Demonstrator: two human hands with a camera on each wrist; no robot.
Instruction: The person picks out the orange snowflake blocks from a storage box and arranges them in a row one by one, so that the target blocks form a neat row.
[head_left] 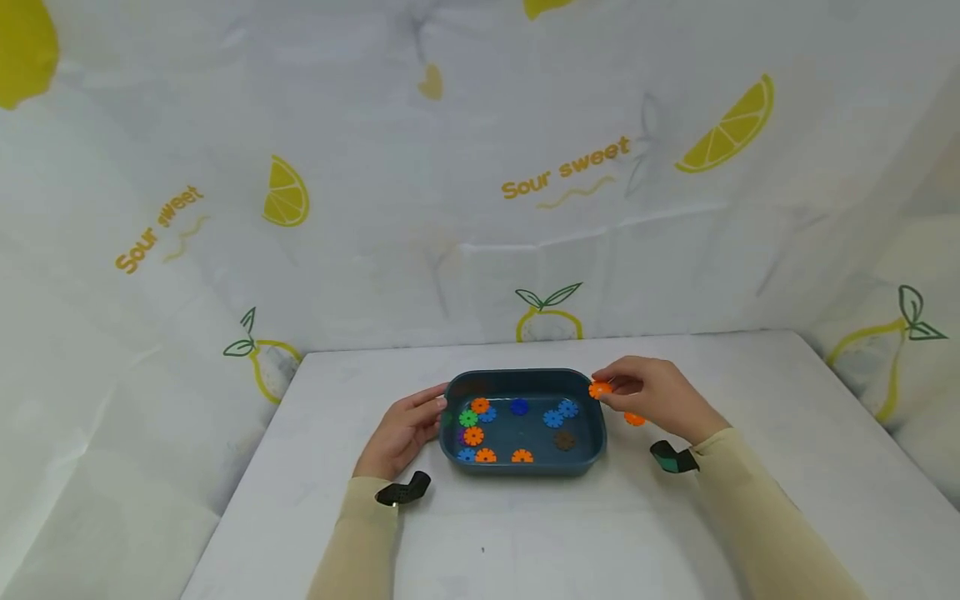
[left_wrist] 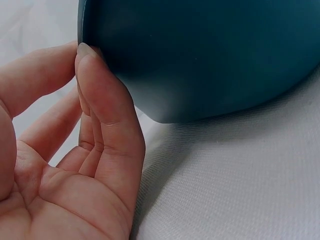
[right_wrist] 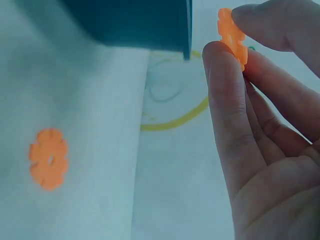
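A dark blue-green plastic tray [head_left: 517, 468] stands on the white table with several notched plastic discs inside, in orange, blue, green and brown. My left hand [head_left: 401, 429] pinches the tray's left rim; in the left wrist view the thumb and fingers [left_wrist: 107, 95] meet at its wall. Beside the right rim, my right hand [head_left: 656, 396] pinches an orange notched disc [right_wrist: 232, 37] between thumb and fingers, above the table. Another orange disc [right_wrist: 49, 159] lies flat on the table right of the tray, partly hidden by the right hand in the head view.
The table [head_left: 525, 533] is covered in white cloth, and its far edge meets a white backdrop [head_left: 420, 275] printed with lemons and lettering. Black straps [head_left: 403, 489] sit at both wrists. A tiny dark speck [head_left: 483, 550] lies near the front.
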